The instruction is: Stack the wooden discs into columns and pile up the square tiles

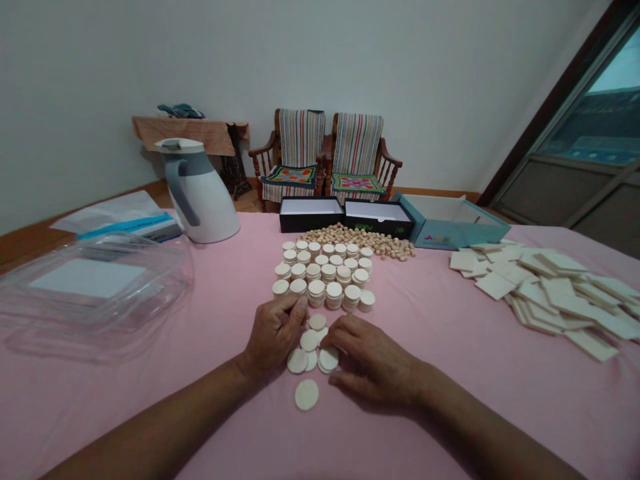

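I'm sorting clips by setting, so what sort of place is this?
Probably a room in a home: armchairs with striped covers and colourful seat pads stand by the wall, and a household-style jug sits on the pink-covered table.

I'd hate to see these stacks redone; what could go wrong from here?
The left hand is close to the front stacks and might topple one. The right hand, at the loose discs, might scatter them. Small wooden pieces heaped behind the back row could roll among the stacks.
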Motion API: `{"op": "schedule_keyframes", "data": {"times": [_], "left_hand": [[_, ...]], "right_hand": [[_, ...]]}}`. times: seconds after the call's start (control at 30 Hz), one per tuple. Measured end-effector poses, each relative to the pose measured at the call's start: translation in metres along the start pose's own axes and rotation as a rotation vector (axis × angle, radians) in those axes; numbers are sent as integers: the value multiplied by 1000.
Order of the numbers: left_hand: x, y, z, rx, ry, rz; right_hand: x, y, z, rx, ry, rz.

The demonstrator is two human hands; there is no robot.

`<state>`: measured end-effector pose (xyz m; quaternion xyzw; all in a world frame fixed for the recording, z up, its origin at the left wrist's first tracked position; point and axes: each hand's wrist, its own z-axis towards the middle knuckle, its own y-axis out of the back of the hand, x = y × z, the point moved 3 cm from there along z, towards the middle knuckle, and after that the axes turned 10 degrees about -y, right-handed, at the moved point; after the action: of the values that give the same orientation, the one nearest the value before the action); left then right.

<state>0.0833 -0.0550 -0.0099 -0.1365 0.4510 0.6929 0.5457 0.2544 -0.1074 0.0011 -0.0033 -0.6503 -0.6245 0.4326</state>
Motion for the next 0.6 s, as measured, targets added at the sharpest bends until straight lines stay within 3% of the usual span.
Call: {"op": "schedule_keyframes", "data": {"times": [0.17,0.33,0.47,0.6], "left_hand": [[0,0,0,-8,-2,-10],[1,0,0,0,-5,-8],[4,-1,-2,9,-3,-34],[5,-1,-2,10,-11,-38]], "right_hand": [[2,-4,0,-9,-24,-56],[0,6,-2,-52,4,37],[-18,28,-3,-227,-36,127],[-48,45,-4,-465,-166,66]]}}
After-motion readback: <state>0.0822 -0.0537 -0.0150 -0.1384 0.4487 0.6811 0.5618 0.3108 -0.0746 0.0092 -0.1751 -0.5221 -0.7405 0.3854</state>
